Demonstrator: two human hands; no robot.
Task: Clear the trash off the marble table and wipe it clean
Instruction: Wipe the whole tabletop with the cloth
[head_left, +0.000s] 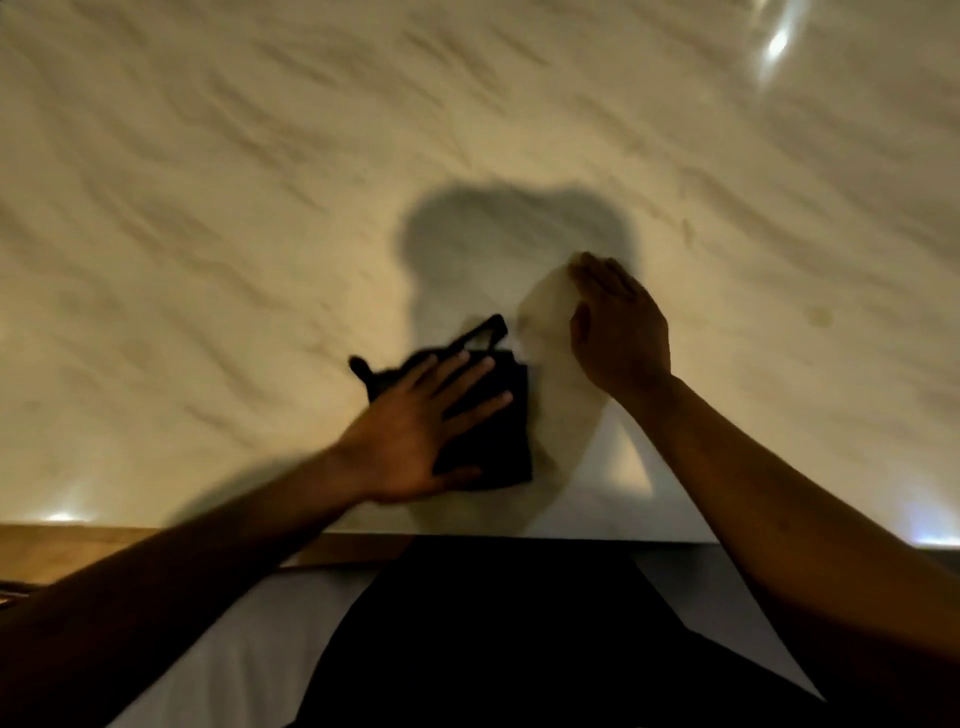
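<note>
The cream marble table (260, 208) with brown veins fills the view. My left hand (426, 431) lies flat, fingers spread, pressing down on a black fabric piece (501, 457) near the front edge. A black strap or loop (483, 332) sticks out beyond my fingertips, and the piece is blurred. Just to its right, my right hand (618, 332) presses palm down on a pale cloth or tissue (545, 306), which shows at my fingertips and trails back under my wrist. The two hands are close but apart.
A faint round stain (818, 316) marks the marble to the right of my right hand. The table's front edge (571, 538) runs just before my body. A wooden surface (78, 551) sits at the lower left. Light glares at the top right.
</note>
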